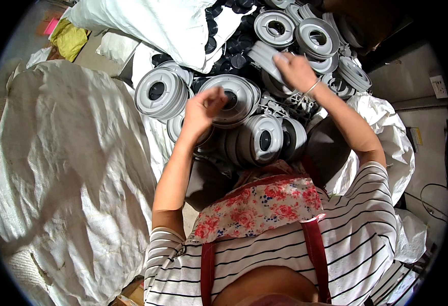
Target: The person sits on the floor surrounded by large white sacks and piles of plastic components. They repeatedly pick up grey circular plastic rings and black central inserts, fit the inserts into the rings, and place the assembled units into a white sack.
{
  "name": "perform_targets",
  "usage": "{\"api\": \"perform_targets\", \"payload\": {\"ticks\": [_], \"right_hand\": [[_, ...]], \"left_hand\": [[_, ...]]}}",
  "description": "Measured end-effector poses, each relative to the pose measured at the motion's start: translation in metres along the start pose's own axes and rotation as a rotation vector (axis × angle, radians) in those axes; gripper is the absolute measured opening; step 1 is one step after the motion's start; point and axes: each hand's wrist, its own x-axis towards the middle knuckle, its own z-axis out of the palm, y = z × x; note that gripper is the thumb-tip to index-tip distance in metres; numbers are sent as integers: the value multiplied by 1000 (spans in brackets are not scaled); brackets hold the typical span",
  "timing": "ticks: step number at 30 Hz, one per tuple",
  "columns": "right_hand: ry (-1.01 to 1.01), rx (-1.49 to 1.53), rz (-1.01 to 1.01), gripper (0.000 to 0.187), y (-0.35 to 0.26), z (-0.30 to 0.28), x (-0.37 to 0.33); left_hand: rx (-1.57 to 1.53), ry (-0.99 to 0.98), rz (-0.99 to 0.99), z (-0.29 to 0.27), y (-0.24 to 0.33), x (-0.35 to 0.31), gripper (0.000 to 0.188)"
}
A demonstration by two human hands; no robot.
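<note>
My right hand (296, 71) grips a stack of grey plastic rings (266, 60), tilted and smeared by motion, above the pile. Over the near stacks, my left hand (202, 116) has its fingers curled together; blur hides whether anything small is in them. Just beyond it lies a wide grey ring stack (240, 109) with a dark centre. Another grey ring stack (151, 108) leans to its left. Closer to my lap, a row of grey rings (257, 148) stands on edge, with a black part showing in the opening.
Black round caps (238, 61) lie among the rings. More grey ring stacks (316, 38) fill the far right. A white sack (152, 25) covers the far left, and a big white woven sack (71, 168) stands at my left. A wall socket (438, 86) is at right.
</note>
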Motion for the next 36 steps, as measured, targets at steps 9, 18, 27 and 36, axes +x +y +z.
{"api": "perform_targets", "payload": {"ticks": [9,18,27,36], "right_hand": [[-196,239,168,35,11,75,106],[-341,-734,-128,25,94,162,136],[-179,294,-84,20,-22,54,97],[-295,47,-356,74,-101,4,11]], "left_hand": [[-1025,5,-92,-3,-5,29,41],[-897,399,-108,-16,-16,40,26],[-870,259,-138,2,6,30,37],[-683,61,36,28,36,-12,42]]}}
